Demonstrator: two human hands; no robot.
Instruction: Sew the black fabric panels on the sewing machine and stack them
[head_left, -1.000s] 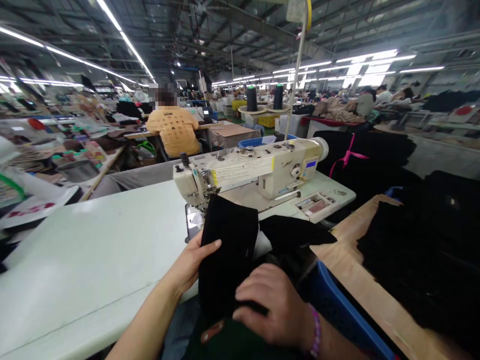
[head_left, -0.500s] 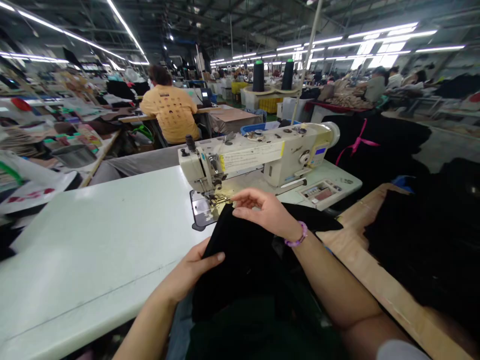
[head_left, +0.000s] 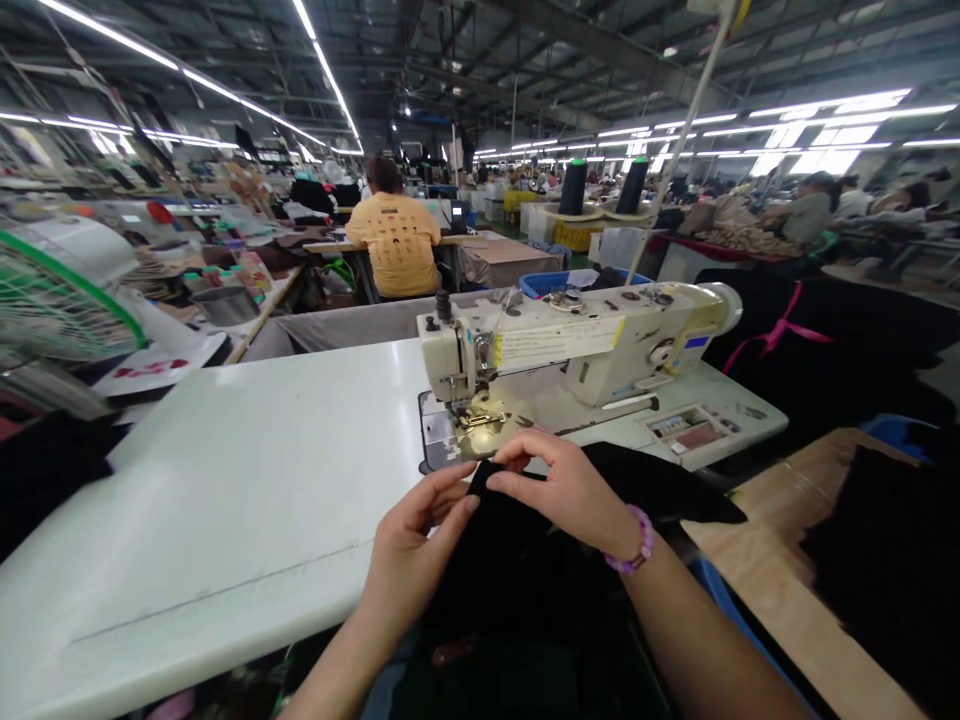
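Pinching soft black fabric, both hands near cream sewing machine.

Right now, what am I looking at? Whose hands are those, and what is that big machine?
The camera sits on a person's head, so you look down at their own two hands. The left hand and the right hand, which wears a purple bracelet, both pinch the edge of a black cloth. Just behind it a cream sewing machine stands on a white table, its needle end close to the cloth. Farther back, a person in a yellow shirt sits at another table, facing away.
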